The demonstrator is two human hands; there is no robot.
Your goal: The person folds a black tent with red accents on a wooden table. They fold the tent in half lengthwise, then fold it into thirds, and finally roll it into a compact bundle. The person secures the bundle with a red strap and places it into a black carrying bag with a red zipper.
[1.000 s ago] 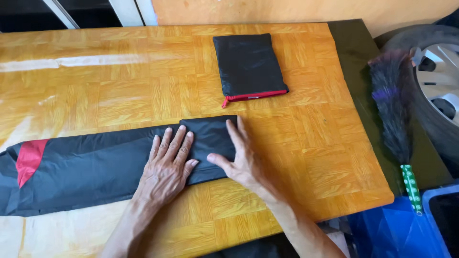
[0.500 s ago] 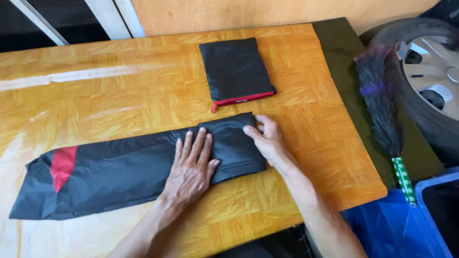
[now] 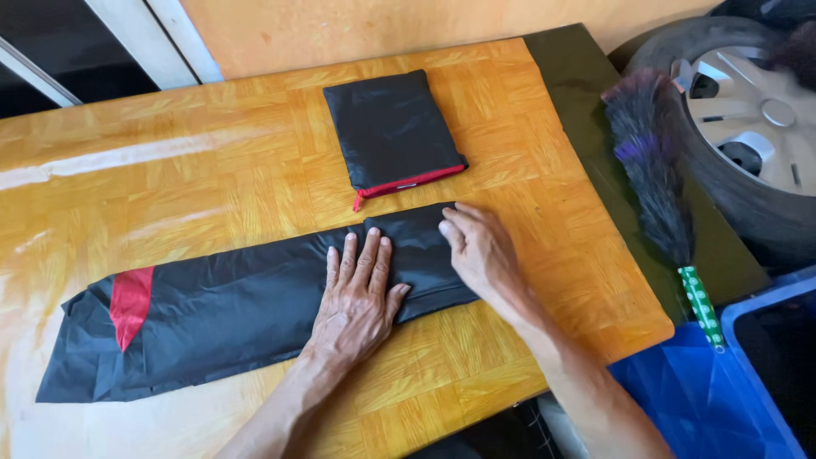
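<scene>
We see a long black cloth (image 3: 221,319) folded into a narrow strip on a wooden table (image 3: 170,195). Its long axis runs left to right across the table, rising slightly toward the right, so the right end sits farther from us than the left. The left end is ragged and carries a red patch (image 3: 129,302); the right end is a neat folded edge. The strip lies on the near half of the table, well short of the right edge.

Our left hand (image 3: 359,297) lies open and flat on the cloth near its right end, fingers together and pointing away from us. Our right hand (image 3: 480,255) is also open, resting at the very end of the strip, its fingertips (image 3: 446,228) on the fold and pointing left. Neither hand grips anything.

Beyond the strip, just apart from it, sits a black pouch (image 3: 391,132) with a red hem, lying flat.

The table is orange-brown parquet, glossy with glare on the left. A dark board (image 3: 595,110) borders its right side, and a duster (image 3: 654,170) with a green handle lies on that. Further right we see a car wheel (image 3: 739,110), a blue bin (image 3: 722,391) below it, and an orange wall (image 3: 382,25) behind.
</scene>
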